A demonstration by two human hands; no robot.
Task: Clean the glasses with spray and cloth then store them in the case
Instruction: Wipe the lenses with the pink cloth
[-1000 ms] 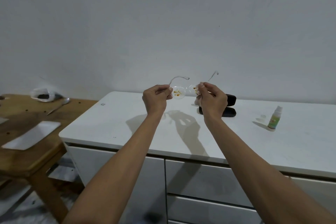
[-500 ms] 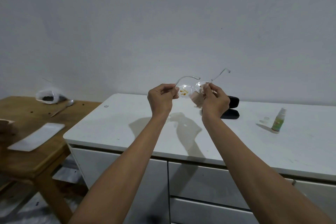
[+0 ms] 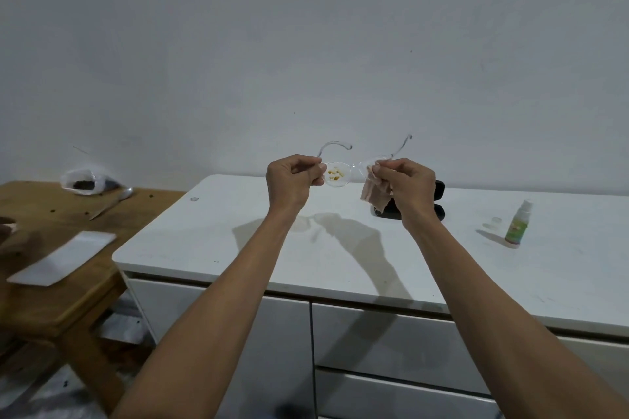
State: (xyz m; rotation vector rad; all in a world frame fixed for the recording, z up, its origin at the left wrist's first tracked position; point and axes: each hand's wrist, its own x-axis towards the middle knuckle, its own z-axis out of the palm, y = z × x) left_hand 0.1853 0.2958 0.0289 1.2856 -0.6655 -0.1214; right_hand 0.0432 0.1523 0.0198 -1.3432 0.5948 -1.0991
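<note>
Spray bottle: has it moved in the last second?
No. The spray bottle stands at the same spot on the white counter, right of the black case, as before.

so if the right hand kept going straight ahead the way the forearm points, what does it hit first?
Probably the black glasses case on the white cabinet top, partly hidden behind the right hand; beyond it, the wall. Depth from one view is uncertain, and the hand may pass above it.

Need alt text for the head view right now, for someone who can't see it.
Two bare hands hold clear glasses above a white cabinet: the left hand pinches one end, the right hand wipes a lens with a cloth. Yellowish smudges remain on the other lens.
</note>
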